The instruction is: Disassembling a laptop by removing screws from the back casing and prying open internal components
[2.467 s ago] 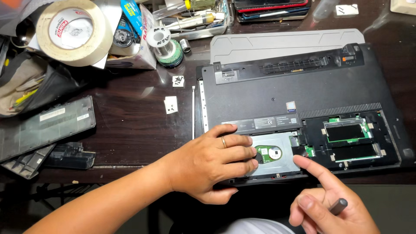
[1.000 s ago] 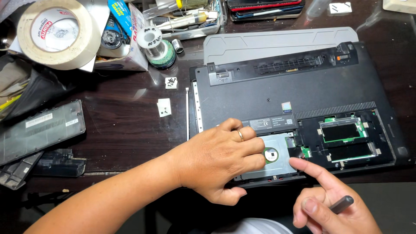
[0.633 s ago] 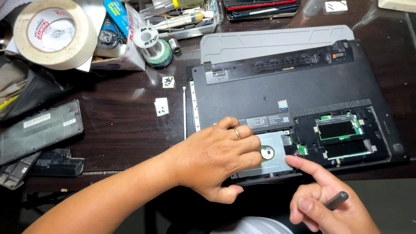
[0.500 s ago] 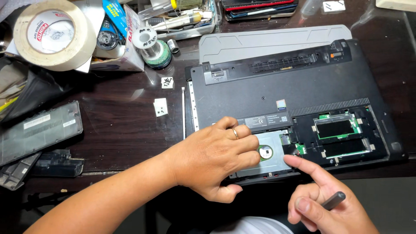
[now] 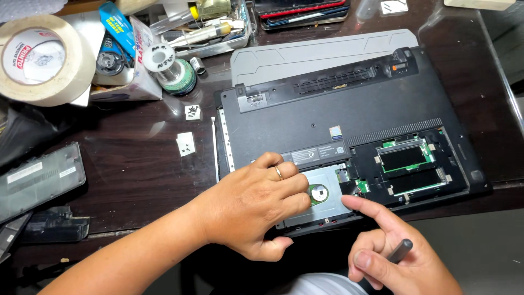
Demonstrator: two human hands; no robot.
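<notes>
At the lower centre of the frame, our left hand (image 5: 256, 210) lies over the silver hard drive (image 5: 322, 199), fingers curled along its left edge and thumb tucked under the laptop's near side. Since a moment ago it has scarcely moved; only our view has slid, so the drive still sits in its bay. Our right hand (image 5: 396, 259), lower right, pins a dark tool (image 5: 401, 250) in its folded fingers while the forefinger touches the drive's right corner. The upturned black laptop (image 5: 338, 109) fills the counter (image 5: 136, 169); memory modules (image 5: 406, 166) lie exposed to the right, a tape roll (image 5: 38, 60) upper left.
</notes>
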